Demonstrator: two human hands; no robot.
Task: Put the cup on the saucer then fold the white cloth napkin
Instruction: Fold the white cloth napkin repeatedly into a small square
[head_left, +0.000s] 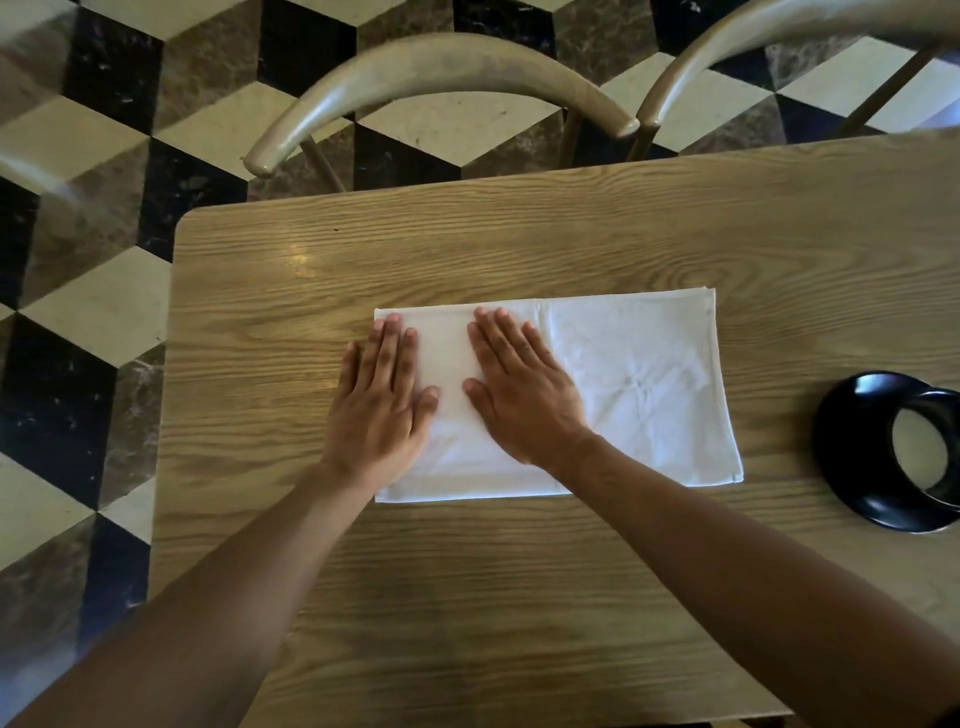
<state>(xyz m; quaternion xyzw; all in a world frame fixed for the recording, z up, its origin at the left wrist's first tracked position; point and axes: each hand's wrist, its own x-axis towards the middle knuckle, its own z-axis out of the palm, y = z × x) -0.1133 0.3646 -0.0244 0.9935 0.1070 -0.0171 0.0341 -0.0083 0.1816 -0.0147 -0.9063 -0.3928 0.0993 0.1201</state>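
The white cloth napkin (644, 384) lies flat on the wooden table (467, 249) as a wide rectangle, with a fold line running down its middle. My left hand (379, 400) rests palm down on the napkin's left edge, fingers flat and spread. Just to its right, my right hand (519, 384) presses flat on the left half of the cloth. At the right edge of view a black cup (930, 447) stands on a black saucer (847, 436); both are partly cut off by the frame.
Two curved wooden chair backs (431, 78) stand at the table's far side. Beyond the table's left edge is a tiled floor (88, 291) in black, cream and brown.
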